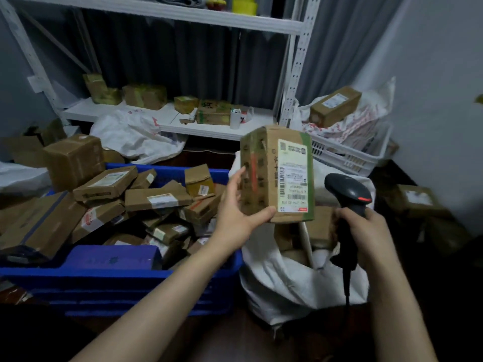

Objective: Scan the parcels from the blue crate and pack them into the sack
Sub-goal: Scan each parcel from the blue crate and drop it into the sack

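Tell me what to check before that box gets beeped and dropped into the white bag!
1. The left hand holds the parcel from its side and underneath: ok.
2. The label faces the camera, barcodes showing: ok.
3. The right hand grips the scanner by its handle: ok.
4. The scanner is aimed at a barcode: cannot tell, its window is hidden.
5. The sack is open below the parcel, with boxes inside: ok.
6. This parcel is not yet beeped: cannot tell.

The held parcel [277, 173] bears a white shipping label [294, 176] with barcodes; its print is too blurred to read.
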